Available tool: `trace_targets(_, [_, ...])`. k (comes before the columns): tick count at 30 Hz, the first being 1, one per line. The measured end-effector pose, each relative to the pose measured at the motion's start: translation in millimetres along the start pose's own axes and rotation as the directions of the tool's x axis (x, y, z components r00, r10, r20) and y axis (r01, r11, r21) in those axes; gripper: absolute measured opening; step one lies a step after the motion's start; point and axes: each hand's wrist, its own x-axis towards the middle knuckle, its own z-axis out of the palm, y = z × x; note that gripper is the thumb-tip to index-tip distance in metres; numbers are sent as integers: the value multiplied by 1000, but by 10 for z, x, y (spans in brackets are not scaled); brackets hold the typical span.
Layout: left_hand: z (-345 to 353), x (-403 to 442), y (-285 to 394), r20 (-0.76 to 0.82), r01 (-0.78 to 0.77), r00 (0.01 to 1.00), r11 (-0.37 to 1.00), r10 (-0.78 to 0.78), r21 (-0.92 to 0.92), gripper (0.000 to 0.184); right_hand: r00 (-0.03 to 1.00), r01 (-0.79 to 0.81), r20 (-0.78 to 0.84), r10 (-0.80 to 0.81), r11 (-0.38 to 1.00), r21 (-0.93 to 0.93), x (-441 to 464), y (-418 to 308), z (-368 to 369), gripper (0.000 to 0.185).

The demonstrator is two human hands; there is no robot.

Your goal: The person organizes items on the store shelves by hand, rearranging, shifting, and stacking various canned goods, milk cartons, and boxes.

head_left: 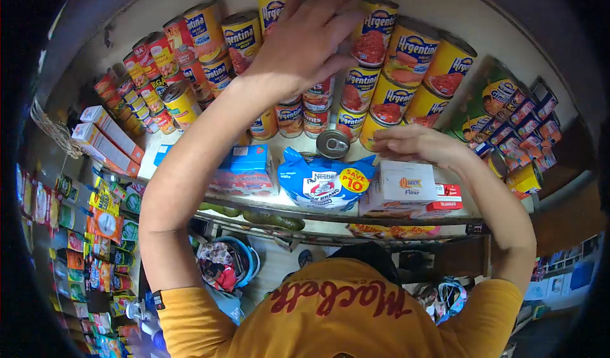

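Yellow Argentina cans (370,34) stand in stacks at the back of the shelf. My left hand (314,37) is raised in front of the top row, fingers spread, between two cans; whether it touches a can is hidden. My right hand (413,143) is lower, beside the bottom of a stack of yellow cans (389,100), its fingers pressed together near the lowest can. What those fingers hold, if anything, is hidden. A small can with a pull-tab lid (333,144) lies on its side between my hands, behind a blue Nestle pack (325,183).
A Queen flour box (406,186) and blue boxes (249,167) line the shelf's front edge (286,215). Sardine-type cans (508,119) are stacked at the right, more cans (149,72) at the left. Sachets (108,224) hang at the far left.
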Motion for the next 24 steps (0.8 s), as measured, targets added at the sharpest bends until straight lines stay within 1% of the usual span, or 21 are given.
trace_targets(1, [35, 80, 29, -36, 11, 999, 999, -13, -48, 67, 1000, 5, 23, -5, 1000, 5, 40, 5, 9, 52])
trace_targets(3, [96, 206, 79, -19, 22, 1000, 996, -24, -90, 64, 997, 12, 70, -13, 1000, 14, 168, 59, 20, 60])
trace_targets(6, [165, 290, 90, -7, 21, 1000, 991, -22, -131, 62, 995, 7, 96, 4, 994, -106, 293, 46, 116, 69])
trace_targets(9, [206, 292, 82, -8, 37, 999, 981, -40, -189, 64, 993, -2, 120, 14, 995, -98, 409, 96, 146, 76])
trace_targets(10, [217, 289, 82, -10, 47, 999, 975, -50, -216, 65, 991, 37, 135, -17, 988, -151, 468, 148, 127, 79])
trace_targets(12, [244, 275, 78, -21, 46, 998, 978, -51, -202, 69, 983, 112, 167, -71, 961, -252, 541, 228, 89, 85])
trace_targets(15, [253, 268, 101, 2, 63, 998, 981, -64, -185, 74, 982, 24, 185, -20, 1000, -20, 490, 254, 100, 99])
trace_targets(17, [251, 270, 92, 14, 67, 998, 980, -66, -185, 76, 972, 86, 213, -95, 995, 51, 664, 499, 14, 105])
trace_targets(18, [258, 266, 79, 12, 64, 998, 979, -63, -195, 77, 964, 116, 229, -133, 989, 86, 691, 470, 51, 108])
trace_targets(19, [265, 257, 70, 10, 61, 998, 977, -61, -204, 78, 970, 96, 221, -103, 994, 46, 695, 441, 68, 108])
trace_targets(22, [294, 240, 74, -86, 23, 996, 985, -38, -174, 75, 979, 36, 202, -28, 999, -33, 608, 285, 138, 109])
trace_targets(24, [234, 206, 85, -118, 5, 993, 986, -25, -167, 75, 978, 7, 207, -1, 1000, -29, 560, 255, 159, 109])
